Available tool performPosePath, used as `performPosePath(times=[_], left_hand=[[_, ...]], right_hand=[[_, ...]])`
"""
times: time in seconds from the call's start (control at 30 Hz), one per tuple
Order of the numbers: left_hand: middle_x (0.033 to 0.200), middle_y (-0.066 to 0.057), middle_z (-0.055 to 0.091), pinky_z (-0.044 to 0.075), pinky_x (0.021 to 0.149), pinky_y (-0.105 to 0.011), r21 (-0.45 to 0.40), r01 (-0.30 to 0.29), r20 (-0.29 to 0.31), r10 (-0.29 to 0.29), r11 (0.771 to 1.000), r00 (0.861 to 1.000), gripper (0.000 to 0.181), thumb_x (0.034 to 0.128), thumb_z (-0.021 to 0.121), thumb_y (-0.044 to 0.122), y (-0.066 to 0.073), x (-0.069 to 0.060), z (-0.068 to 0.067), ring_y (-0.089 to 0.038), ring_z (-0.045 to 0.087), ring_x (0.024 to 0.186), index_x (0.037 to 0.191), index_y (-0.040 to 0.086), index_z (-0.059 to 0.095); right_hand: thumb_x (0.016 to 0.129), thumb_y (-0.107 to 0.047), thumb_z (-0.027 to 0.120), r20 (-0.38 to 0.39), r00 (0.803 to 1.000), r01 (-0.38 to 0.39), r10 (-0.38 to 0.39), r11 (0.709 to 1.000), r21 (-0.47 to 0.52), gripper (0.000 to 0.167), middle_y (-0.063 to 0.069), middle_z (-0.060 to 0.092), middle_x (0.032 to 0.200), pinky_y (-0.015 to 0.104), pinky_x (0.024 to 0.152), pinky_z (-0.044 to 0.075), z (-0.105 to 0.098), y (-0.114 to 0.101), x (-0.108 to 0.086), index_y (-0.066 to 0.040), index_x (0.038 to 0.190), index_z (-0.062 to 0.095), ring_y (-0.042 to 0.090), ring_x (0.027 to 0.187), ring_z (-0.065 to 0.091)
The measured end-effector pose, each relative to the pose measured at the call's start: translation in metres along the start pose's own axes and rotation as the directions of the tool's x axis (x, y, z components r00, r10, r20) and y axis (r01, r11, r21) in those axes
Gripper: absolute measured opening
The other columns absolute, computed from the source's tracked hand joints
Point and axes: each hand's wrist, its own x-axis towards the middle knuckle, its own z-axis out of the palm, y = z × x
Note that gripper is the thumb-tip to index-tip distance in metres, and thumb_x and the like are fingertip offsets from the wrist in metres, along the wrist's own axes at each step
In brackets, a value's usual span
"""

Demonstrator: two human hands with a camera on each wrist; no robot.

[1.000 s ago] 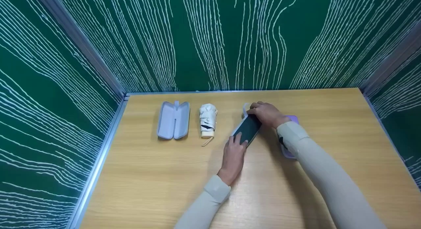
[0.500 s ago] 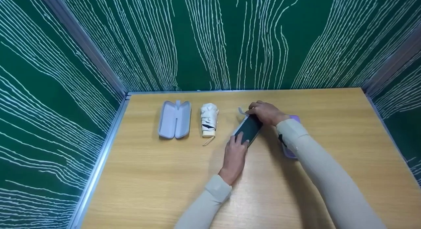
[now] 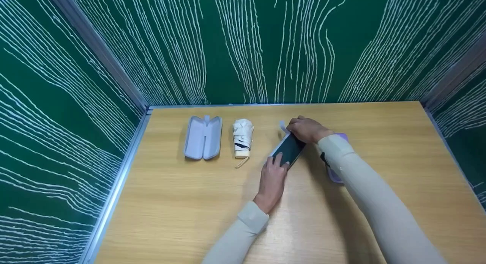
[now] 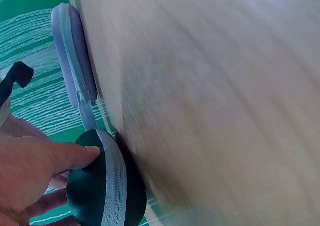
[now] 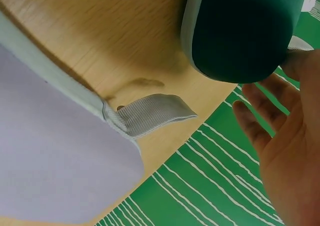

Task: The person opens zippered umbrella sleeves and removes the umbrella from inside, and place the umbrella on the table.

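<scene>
Two bare hands, with light grey-beige sleeves, work at a dark green case on a wooden surface (image 3: 178, 203) in the head view. The left hand (image 3: 272, 178) holds the near end of the dark green case (image 3: 290, 148), fingertips resting on its top. The right hand (image 3: 306, 129) grips the far end with bent fingers; its fingertips are hidden. The case lies slantwise, its far end toward the right, and a pale tab (image 3: 283, 126) sticks out beside the right hand. Left of the case, a wrapped white umbrella (image 3: 243, 138) lies with its cream handle and cord loop toward the person, and farther left an open pale lavender case (image 3: 203, 138) shows both halves of its inside. A purple case (image 3: 335, 176) is partly hidden beneath the right forearm. Green walls with wavy white lines enclose the surface on three sides. From the left wrist, the thumb presses one dark green side of the case, next to a grey zip band (image 4: 115, 181), while the other fingers are spread along its edge. From the right wrist, the hand is partly curled at the rounded end of the case, with two fingers bent loosely and apart from it; nearer the camera, the purple case extends a ribbed grey strap (image 5: 156, 115).
</scene>
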Motion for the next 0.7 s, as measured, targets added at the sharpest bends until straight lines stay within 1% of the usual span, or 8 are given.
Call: performPosePath(times=[0.07, 0.13, 0.3, 0.43, 0.5, 0.53, 0.6, 0.7], left_hand=[[0.137, -0.006, 0.065, 0.060, 0.089, -0.031, 0.007, -0.004, -0.002, 0.004, 1.000, 1.000, 0.028, 0.0970, 0.075, 0.012, 0.0000, 0.0002, 0.0001, -0.024, 0.063, 0.111, 0.119, 0.028, 0.082], [0.139, -0.006, 0.065, 0.060, 0.090, -0.031, -0.001, -0.006, 0.016, 0.006, 1.000, 1.000, 0.029, 0.0971, 0.075, 0.012, 0.0002, 0.0002, -0.0002, -0.025, 0.062, 0.112, 0.120, 0.027, 0.081], [0.143, -0.007, 0.063, 0.060, 0.093, -0.033, -0.051, 0.011, 0.073, -0.007, 0.999, 0.997, 0.030, 0.0995, 0.074, 0.013, 0.0001, 0.0011, -0.0020, -0.026, 0.062, 0.118, 0.126, 0.026, 0.080], [0.145, -0.008, 0.062, 0.060, 0.095, -0.034, -0.070, 0.024, 0.099, -0.017, 0.997, 0.995, 0.030, 0.1007, 0.073, 0.015, -0.0004, 0.0015, -0.0033, -0.027, 0.062, 0.121, 0.128, 0.026, 0.079], [0.146, -0.008, 0.062, 0.060, 0.095, -0.034, -0.070, 0.023, 0.104, -0.015, 0.997, 0.995, 0.030, 0.1005, 0.073, 0.014, -0.0006, 0.0014, -0.0035, -0.027, 0.062, 0.121, 0.128, 0.026, 0.079], [0.146, -0.008, 0.062, 0.060, 0.095, -0.035, -0.072, 0.022, 0.103, -0.014, 0.997, 0.995, 0.031, 0.1004, 0.073, 0.014, -0.0007, 0.0015, -0.0035, -0.027, 0.062, 0.121, 0.128, 0.026, 0.079], [0.145, -0.008, 0.062, 0.060, 0.095, -0.035, -0.080, 0.023, 0.098, -0.015, 0.997, 0.995, 0.031, 0.0998, 0.074, 0.013, -0.0009, 0.0015, -0.0033, -0.027, 0.062, 0.121, 0.127, 0.026, 0.079], [0.145, -0.008, 0.063, 0.060, 0.095, -0.035, -0.100, 0.026, 0.090, -0.017, 0.995, 0.996, 0.031, 0.0993, 0.074, 0.012, -0.0015, 0.0016, -0.0031, -0.028, 0.063, 0.121, 0.126, 0.026, 0.080]], right_hand=[[0.110, -0.010, 0.047, 0.010, 1.000, -0.003, 0.003, 1.000, -0.011, 0.035, 0.021, 0.064, 0.137, 0.058, 0.112, 0.047, -0.0009, 0.0008, 0.0011, -0.004, 0.134, 0.072, 0.041, 0.127, 0.057], [0.110, -0.012, 0.046, 0.027, 0.999, -0.021, 0.021, 1.000, -0.013, 0.037, 0.022, 0.062, 0.140, 0.060, 0.113, 0.045, -0.0025, 0.0023, 0.0020, -0.005, 0.137, 0.071, 0.041, 0.128, 0.056], [0.109, -0.011, 0.053, 0.047, 0.998, -0.051, 0.052, 0.999, -0.010, 0.035, 0.022, 0.060, 0.142, 0.061, 0.113, 0.045, -0.0067, 0.0083, 0.0038, -0.007, 0.139, 0.069, 0.041, 0.130, 0.054], [0.107, -0.008, 0.060, 0.023, 0.997, -0.081, 0.080, 0.995, 0.053, 0.029, 0.019, 0.063, 0.138, 0.060, 0.112, 0.047, -0.0085, 0.0103, 0.0047, -0.009, 0.132, 0.074, 0.039, 0.129, 0.057], [0.105, -0.005, 0.063, -0.008, 0.997, -0.072, 0.073, 0.996, 0.054, 0.027, 0.019, 0.066, 0.133, 0.059, 0.110, 0.049, -0.0086, 0.0099, 0.0052, -0.008, 0.127, 0.077, 0.039, 0.126, 0.060], [0.103, -0.003, 0.064, -0.026, 0.998, -0.060, 0.061, 0.997, 0.039, 0.026, 0.019, 0.067, 0.131, 0.058, 0.108, 0.050, -0.0081, 0.0096, 0.0054, -0.008, 0.125, 0.078, 0.038, 0.123, 0.061], [0.100, 0.002, 0.067, -0.060, 0.998, -0.026, 0.024, 0.999, -0.030, 0.026, 0.019, 0.069, 0.126, 0.056, 0.107, 0.052, -0.0061, 0.0094, 0.0063, -0.007, 0.122, 0.080, 0.037, 0.120, 0.064], [0.090, 0.009, 0.075, -0.085, 0.995, 0.030, -0.046, 0.982, -0.186, 0.034, 0.019, 0.069, 0.123, 0.053, 0.106, 0.054, -0.0021, 0.0095, 0.0058, -0.006, 0.120, 0.079, 0.036, 0.117, 0.064]])
